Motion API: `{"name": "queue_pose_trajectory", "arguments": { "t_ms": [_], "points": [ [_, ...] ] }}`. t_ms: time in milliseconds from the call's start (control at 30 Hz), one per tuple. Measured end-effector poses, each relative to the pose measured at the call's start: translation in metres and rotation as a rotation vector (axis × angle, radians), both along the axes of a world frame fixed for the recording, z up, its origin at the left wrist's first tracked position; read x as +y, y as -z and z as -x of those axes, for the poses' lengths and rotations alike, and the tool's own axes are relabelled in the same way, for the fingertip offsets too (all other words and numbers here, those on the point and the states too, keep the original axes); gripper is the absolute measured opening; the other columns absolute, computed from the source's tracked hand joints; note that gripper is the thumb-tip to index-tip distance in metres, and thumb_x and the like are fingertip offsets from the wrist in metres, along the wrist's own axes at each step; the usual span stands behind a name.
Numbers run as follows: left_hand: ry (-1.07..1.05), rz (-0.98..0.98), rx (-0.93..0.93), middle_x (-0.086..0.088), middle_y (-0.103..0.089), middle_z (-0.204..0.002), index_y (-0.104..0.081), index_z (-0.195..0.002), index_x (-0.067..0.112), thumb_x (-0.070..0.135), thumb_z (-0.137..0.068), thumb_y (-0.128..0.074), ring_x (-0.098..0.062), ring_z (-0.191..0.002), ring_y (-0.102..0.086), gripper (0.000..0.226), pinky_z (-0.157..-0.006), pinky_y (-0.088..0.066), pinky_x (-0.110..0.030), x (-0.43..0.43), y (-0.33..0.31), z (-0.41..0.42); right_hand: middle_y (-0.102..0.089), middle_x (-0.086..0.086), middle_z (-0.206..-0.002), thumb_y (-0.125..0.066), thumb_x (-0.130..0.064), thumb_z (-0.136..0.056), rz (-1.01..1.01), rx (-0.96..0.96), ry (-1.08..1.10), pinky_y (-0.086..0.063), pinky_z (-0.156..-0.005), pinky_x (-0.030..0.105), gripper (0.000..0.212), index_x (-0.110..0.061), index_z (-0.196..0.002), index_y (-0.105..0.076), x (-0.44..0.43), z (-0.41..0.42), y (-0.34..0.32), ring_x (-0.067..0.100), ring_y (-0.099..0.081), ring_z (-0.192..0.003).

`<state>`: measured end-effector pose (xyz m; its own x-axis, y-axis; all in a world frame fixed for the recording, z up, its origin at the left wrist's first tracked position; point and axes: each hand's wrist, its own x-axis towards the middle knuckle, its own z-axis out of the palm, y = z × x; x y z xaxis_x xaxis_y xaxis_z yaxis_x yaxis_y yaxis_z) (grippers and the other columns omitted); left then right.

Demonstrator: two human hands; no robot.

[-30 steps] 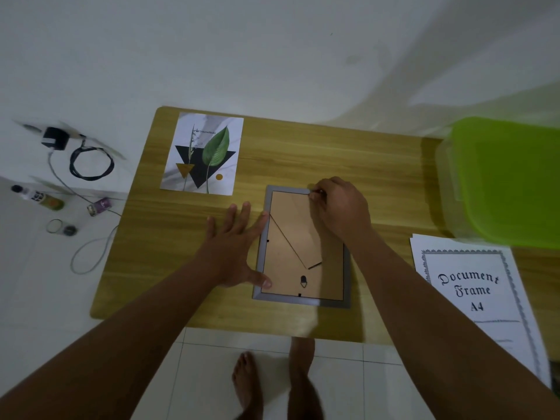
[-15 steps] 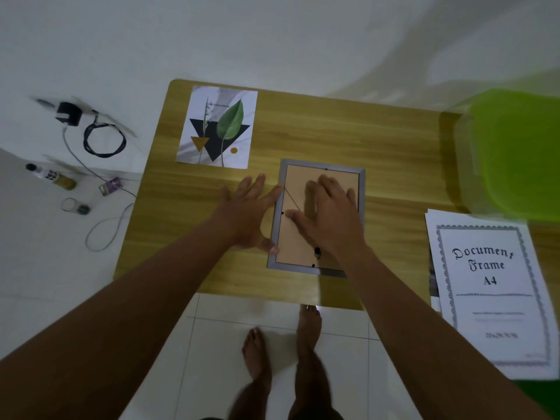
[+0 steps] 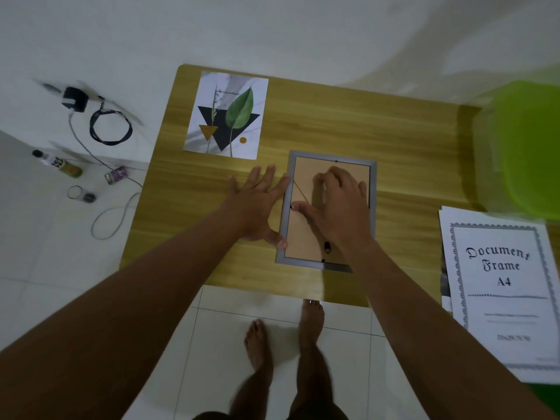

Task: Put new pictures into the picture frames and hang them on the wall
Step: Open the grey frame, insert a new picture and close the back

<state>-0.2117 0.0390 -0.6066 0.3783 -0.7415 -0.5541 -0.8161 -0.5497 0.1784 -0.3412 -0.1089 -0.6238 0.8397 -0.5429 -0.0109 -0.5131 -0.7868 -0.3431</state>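
A grey picture frame [image 3: 373, 189] lies face down on the wooden table [image 3: 333, 116], its brown backing board up. My left hand [image 3: 257, 201] rests flat on the table at the frame's left edge, its fingers spread and its thumb touching the frame's lower left side. My right hand [image 3: 336, 204] lies on the backing board, fingers slightly bent, thumb near the left edge clip. A leaf print [image 3: 225, 115] lies flat on the table beyond my left hand.
A green plastic bin [image 3: 524, 147] stands at the table's right end. "Document Frame A4" sheets [image 3: 503, 292] lie at the right front. On the floor to the left are a charger with cable [image 3: 100, 122], a small bottle [image 3: 57, 163] and small items. My bare feet stand below the table's front edge.
My right hand left the frame's top edge and came down onto the backing board. The left hand stayed beside the frame. My head shifted, so the table sits differently in view.
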Motion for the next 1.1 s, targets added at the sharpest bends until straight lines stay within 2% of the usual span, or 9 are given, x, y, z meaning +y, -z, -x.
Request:
{"name": "queue_pose_trajectory", "arguments": {
  "t_ms": [633,867,1000,1100],
  "points": [
    [-0.006,0.003,0.010,-0.003,0.030,-0.158,0.026,-0.149,0.034,0.077,-0.060,-0.070,-0.032,-0.146,0.025,0.138,-0.113,0.003,-0.069,-0.001,0.001,0.001,-0.047,0.007,-0.140,-0.054,-0.086,-0.069,0.002,0.042,0.036,-0.026,-0.113,0.059,0.088,-0.017,-0.123,-0.053,-0.002,-0.004,0.006,0.027,-0.039,-0.135],
    [-0.024,0.006,0.031,-0.001,0.032,-0.158,0.025,-0.149,0.036,0.075,-0.059,-0.072,-0.030,-0.145,0.028,0.138,-0.112,0.005,-0.068,0.000,0.001,0.001,-0.044,0.008,-0.142,-0.058,-0.081,-0.071,-0.063,0.061,-0.021,-0.024,-0.113,0.060,0.090,-0.012,-0.129,-0.050,-0.002,-0.002,-0.003,0.027,-0.036,-0.137],
    [-0.045,0.003,0.043,-0.003,0.029,-0.159,0.023,-0.150,0.035,0.071,-0.060,-0.076,-0.032,-0.146,0.024,0.139,-0.112,0.003,-0.067,-0.003,-0.005,0.004,-0.041,0.009,-0.147,-0.052,-0.068,-0.089,-0.036,0.057,-0.172,-0.027,-0.112,0.055,0.073,-0.015,-0.139,-0.045,-0.009,0.030,-0.011,0.028,-0.033,-0.139],
    [-0.055,0.025,0.046,-0.005,0.025,-0.160,0.021,-0.151,0.031,0.064,-0.066,-0.077,-0.033,-0.148,0.019,0.134,-0.114,-0.002,-0.067,-0.005,-0.011,0.010,-0.038,0.010,-0.152,-0.047,-0.061,-0.094,-0.051,0.063,-0.234,-0.027,-0.112,0.057,0.063,-0.020,-0.142,-0.043,-0.008,0.066,-0.009,0.031,-0.030,-0.143]
  ]
}}
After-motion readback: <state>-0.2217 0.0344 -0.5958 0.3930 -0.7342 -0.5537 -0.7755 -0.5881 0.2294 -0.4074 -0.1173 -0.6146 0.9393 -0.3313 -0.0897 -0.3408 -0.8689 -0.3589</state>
